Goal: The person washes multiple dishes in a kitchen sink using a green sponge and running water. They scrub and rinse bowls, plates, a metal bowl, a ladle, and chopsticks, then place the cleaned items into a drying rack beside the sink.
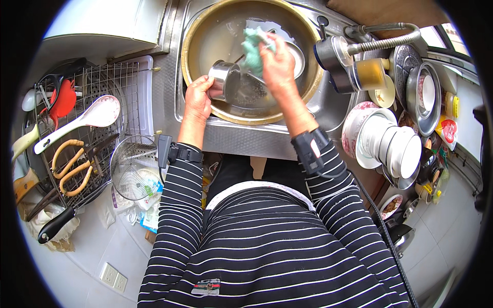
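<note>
My left hand point(198, 96) grips a small stainless-steel cup point(223, 81) by its side, tilted so its mouth faces right. In my right hand point(278, 63) is a crumpled pale-green cloth point(252, 52), slightly blurred, up and to the right of the cup. Both hands are over a large round basin point(185, 57) with a yellowish rim, which holds cloudy water. A white bowl point(298, 57) sits in the water, partly hidden behind my right hand. Below the cloth a thin metal handle shows, but I cannot tell what it belongs to.
The basin stands in a stainless-steel sink point(246, 138). A faucet with a filter point(337, 57) reaches over its right side. Stacked white bowls point(389, 142) and metal pans point(423, 96) are at the right. At the left, a wire rack point(127, 84) holds a ladle point(84, 119), scissors point(73, 169) and a strainer point(133, 167).
</note>
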Action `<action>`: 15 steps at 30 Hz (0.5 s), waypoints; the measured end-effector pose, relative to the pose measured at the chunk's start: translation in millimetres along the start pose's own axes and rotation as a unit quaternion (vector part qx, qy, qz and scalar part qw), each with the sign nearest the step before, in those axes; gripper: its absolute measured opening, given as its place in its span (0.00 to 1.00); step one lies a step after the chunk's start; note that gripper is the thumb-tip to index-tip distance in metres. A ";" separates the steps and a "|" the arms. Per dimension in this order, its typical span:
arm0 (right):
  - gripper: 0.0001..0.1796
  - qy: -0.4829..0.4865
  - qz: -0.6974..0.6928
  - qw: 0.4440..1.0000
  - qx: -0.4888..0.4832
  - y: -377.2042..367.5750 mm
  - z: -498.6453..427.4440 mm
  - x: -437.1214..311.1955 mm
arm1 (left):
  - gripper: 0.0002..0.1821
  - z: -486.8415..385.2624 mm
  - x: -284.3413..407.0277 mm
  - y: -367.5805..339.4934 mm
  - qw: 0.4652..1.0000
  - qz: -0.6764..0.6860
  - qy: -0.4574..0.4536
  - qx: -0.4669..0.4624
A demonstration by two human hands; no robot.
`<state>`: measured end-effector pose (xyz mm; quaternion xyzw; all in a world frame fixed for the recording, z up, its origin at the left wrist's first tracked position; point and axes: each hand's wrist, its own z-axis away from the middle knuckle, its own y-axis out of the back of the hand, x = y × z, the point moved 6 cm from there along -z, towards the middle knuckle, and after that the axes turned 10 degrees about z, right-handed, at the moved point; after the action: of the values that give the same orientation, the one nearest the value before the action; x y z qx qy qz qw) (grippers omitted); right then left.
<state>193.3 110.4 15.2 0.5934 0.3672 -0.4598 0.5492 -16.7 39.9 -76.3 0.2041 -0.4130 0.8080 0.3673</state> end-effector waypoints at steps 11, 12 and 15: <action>0.12 -0.136 0.154 0.964 -0.169 -64.8 4.8 56.4 | 0.12 19.2 3.5 -23.1 0.996 0.035 -0.071 0.041; 0.14 -0.200 0.016 0.968 -0.148 -62.7 3.5 69.1 | 0.12 17.9 6.1 -20.3 0.990 0.081 -0.098 0.060; 0.17 -0.324 -0.133 0.924 -0.154 -67.8 21.2 99.2 | 0.10 1.9 9.6 -15.2 0.965 0.214 -0.136 0.063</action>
<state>157.0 91.2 -99.8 0.2654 0.3112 -0.6335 0.6568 -11.3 48.3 -61.3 0.2417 -0.4412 0.8569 0.1127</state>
